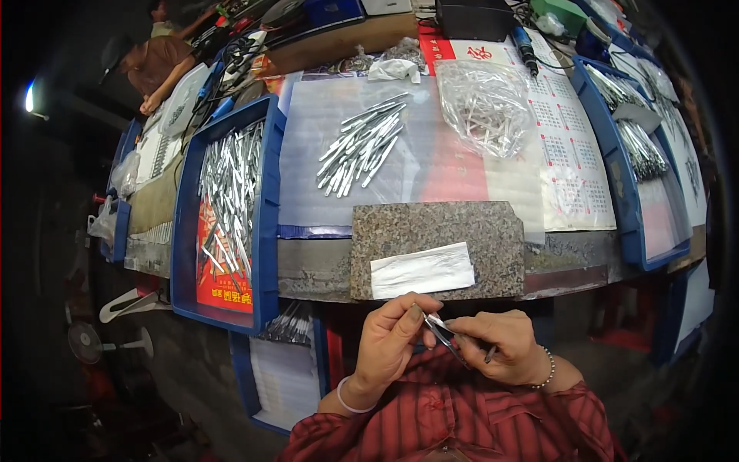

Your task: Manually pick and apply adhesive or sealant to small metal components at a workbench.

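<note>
In front of my chest, just below the near edge of a granite slab (493, 231), my two hands come together. My left hand (389, 339) pinches one end of a slim, shiny metal piece (443, 331) between thumb and fingers. On the same piece, my right hand (504, 339) closes from the other side. A dark rod end (490, 354) pokes out from the right-hand fingers; its kind is hidden by them. On the slab lies a folded white cloth or paper (422, 269). Beyond it, slim silver metal strips (362, 146) form a loose pile on a plastic sheet.
A blue tray (268, 208) of metal strips stands left, another blue tray (633, 223) right. A clear plastic bag (486, 108) of pieces lies at the back beside a corded tool (526, 50). Below hangs a lower blue tray (285, 377). A person (158, 65) sits far left.
</note>
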